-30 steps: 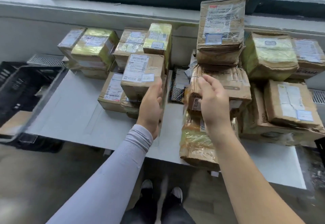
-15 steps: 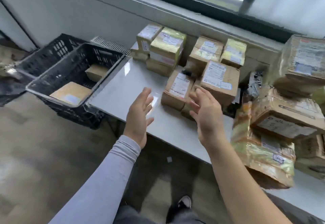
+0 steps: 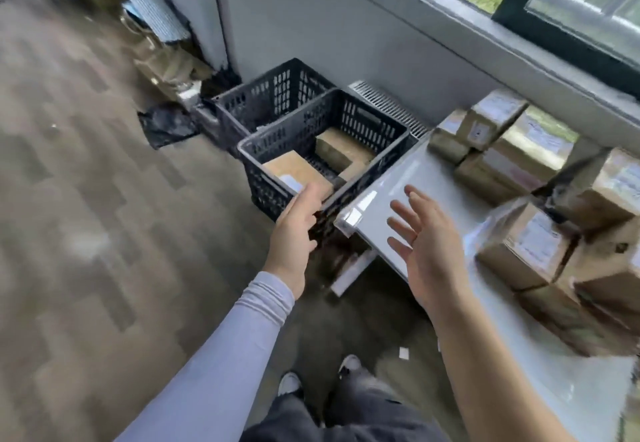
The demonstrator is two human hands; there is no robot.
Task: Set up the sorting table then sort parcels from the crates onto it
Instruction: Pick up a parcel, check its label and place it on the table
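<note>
Lying flat, nearest parcel (image 3: 298,172) in crate (image 3: 277,195) points toward wall.

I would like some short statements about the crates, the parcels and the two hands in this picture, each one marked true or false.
1. Both hands hold nothing. True: the left hand and the right hand are open, fingers spread.
2. The near crate is empty. False: it holds brown parcels, such as the flat parcel.
3. Parcels are stacked on the white table. True: see the stacked parcels.
4. Only one black crate is on the floor. False: a second crate stands behind the near one.
5. The left arm is bare. False: it wears a light sleeve.
</note>
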